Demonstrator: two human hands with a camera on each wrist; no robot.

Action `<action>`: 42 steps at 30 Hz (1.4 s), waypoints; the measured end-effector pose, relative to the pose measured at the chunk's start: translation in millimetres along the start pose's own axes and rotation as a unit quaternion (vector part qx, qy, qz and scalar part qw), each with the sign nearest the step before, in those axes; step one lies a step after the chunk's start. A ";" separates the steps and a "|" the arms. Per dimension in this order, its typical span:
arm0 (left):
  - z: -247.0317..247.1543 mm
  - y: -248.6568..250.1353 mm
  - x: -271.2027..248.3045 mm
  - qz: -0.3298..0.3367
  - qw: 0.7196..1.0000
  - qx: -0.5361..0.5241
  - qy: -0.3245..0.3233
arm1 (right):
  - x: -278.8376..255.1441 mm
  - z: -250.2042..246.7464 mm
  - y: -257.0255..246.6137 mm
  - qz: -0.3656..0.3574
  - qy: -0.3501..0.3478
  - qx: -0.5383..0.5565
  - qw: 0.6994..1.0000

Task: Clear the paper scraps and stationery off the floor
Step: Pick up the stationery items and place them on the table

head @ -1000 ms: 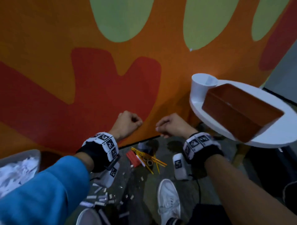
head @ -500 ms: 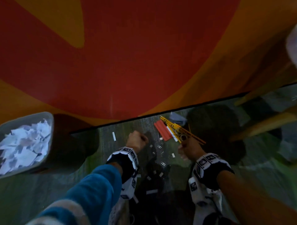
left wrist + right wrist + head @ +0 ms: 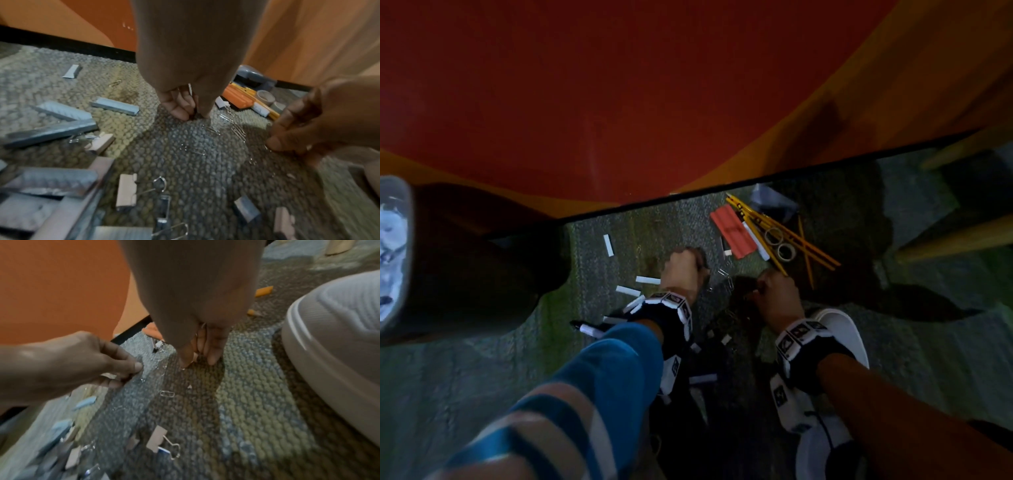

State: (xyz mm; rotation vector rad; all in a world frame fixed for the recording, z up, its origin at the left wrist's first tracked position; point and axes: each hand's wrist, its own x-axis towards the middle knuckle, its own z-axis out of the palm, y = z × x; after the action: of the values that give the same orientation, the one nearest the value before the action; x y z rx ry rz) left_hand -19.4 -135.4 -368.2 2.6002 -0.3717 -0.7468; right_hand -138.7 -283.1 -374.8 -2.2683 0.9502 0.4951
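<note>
Both hands down on the carpet (image 3: 195,162), fingertips pinched together over loose paper clips (image 3: 167,393). Left hand (image 3: 683,274) seems to nip a white sliver; right hand (image 3: 777,294) — can't tell if it holds anything. Staple strips (image 3: 115,106) at 9 o'clock, pencils (image 3: 784,233) at 1 o'clock. Risk: thin clips snag in carpet loops, slip from the pinch, get missed in the dim light.

Left sleeve (image 3: 599,373): blue, pale stripes | both wrists: black bands (image 3: 667,315) with white square-coded tags | right forearm (image 3: 893,411) bare | white shoe (image 3: 839,329)
</note>
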 end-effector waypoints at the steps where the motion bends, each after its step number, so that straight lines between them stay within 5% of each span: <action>1: 1.8 -0.6 0.6 0.010 1.000 0.006 -0.001 | 0.1 1.0 0.7 -0.010 0.003 -0.007 1.000; 9: -14.7 -2.4 -1.6 0.032 0.999 -0.016 -0.014 | -1.7 -4.7 7.2 0.003 -0.010 0.023 1.000; 16: -64.7 29.5 -11.7 0.081 0.985 -0.150 0.007 | -14.4 -48.3 -12.2 -0.047 -0.018 0.131 0.990; 22: -163.1 116.8 -49.3 0.180 0.973 -0.130 0.060 | -65.7 -168.5 -62.2 -0.117 0.059 0.249 0.960; 30: -275.3 252.2 -145.0 0.301 0.942 -0.107 0.104 | -181.7 -342.7 -106.3 -0.209 0.166 0.142 0.953; 36: -269.0 316.2 -222.9 0.365 0.873 -0.307 0.100 | -257.1 -414.9 -71.6 -0.208 0.293 0.167 0.918; 42: -235.6 392.2 -257.6 0.445 0.826 -0.328 0.110 | -290.4 -472.9 -15.4 -0.137 0.444 0.230 0.855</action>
State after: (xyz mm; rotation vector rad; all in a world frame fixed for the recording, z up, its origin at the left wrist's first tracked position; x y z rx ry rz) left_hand -155.0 -316.2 105.8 1.5559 -0.9575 -0.1667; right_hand -275.5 -445.7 138.0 -2.0824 0.9713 -0.9068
